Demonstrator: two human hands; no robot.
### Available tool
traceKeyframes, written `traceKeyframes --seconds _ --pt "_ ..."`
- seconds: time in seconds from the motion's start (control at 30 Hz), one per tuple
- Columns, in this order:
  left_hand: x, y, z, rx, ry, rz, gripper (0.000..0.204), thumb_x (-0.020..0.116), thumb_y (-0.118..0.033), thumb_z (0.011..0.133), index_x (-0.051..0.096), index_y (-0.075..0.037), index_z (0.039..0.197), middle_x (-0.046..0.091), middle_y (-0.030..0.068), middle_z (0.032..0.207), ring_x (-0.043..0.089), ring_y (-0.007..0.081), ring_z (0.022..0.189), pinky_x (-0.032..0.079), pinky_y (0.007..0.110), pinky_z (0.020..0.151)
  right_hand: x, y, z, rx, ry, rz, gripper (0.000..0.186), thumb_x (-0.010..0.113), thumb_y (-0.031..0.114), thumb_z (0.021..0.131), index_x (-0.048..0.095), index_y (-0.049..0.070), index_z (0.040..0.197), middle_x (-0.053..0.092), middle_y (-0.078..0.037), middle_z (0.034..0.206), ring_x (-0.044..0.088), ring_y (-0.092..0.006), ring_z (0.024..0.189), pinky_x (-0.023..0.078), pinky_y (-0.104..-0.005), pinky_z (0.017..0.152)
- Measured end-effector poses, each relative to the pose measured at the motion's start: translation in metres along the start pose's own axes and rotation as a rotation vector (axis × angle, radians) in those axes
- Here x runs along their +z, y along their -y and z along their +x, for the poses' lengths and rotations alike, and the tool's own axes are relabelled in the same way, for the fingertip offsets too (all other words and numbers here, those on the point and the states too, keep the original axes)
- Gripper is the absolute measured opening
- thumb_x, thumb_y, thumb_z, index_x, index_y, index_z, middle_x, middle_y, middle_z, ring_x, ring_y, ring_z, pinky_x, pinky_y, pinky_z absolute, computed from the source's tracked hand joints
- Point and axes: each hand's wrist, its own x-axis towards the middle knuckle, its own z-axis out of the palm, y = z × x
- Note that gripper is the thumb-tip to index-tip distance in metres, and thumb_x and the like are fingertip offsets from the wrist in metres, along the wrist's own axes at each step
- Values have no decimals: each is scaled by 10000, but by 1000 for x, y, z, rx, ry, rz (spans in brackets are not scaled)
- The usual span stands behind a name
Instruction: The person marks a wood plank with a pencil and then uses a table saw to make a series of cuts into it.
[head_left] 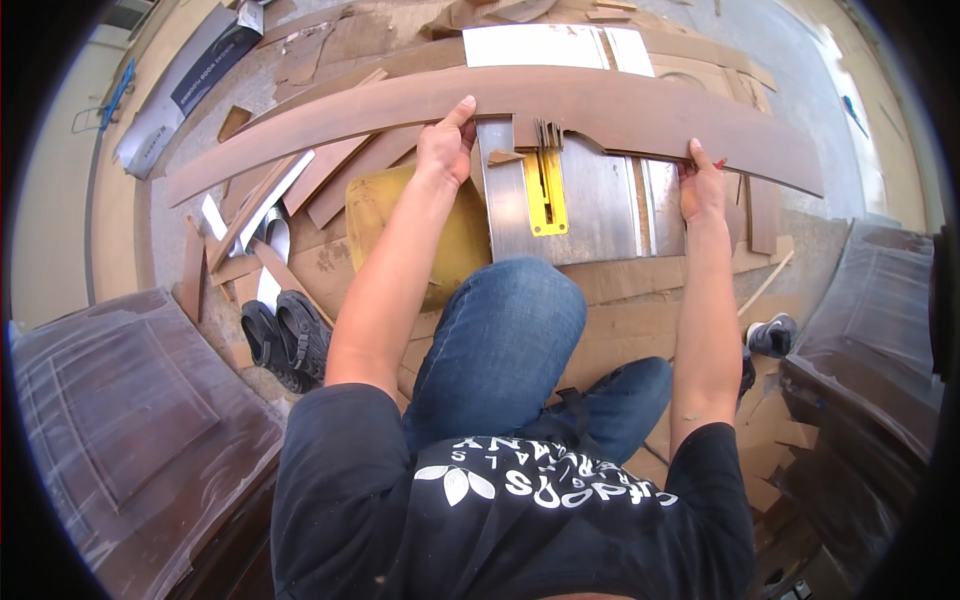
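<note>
A long brown wooden floorboard [560, 95] spans the view from left to right over a table saw [605, 205]. My left hand [447, 148] grips its near edge left of the saw blade [546, 135], thumb on top. Farther right, my right hand [703, 182] pinches the same edge, with a small red tip showing beside the fingers. A notch is cut into the board's near edge close to the blade. The yellow insert plate [546, 205] surrounds the blade slot. Left of it, a small wood offcut [505, 157] lies on the metal top.
A yellow container [385, 215] stands left of the saw. Brown board pieces [335, 165] and cardboard [630, 310] litter the floor. Black clogs [290, 340] lie at left, a grey shoe [770, 335] at right. Plastic-wrapped dark furniture [130, 420] flanks me. A long box [200, 85] lies far left.
</note>
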Motion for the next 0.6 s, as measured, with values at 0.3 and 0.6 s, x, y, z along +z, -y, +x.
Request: traceKeyframes --seconds 0.3,0.6 --pt "-6 -19 14 27 51 -110 257 719 -72 958 614 -60 1193 646 76 1144 613 212 1081 546 362 973 24 7 7 84 47 -120 325 777 51 914 626 41 1202 687 -76 1132 668 -201 976 558 -342 804" --pt "18 -33 59 57 45 -48 291 676 -65 983 561 -19 1247 617 115 1184 616 234 1106 558 354 1031 60 7 52 0 3 -49 261 744 66 946 632 40 1180 701 -65 1062 667 -198 952 532 -332 808"
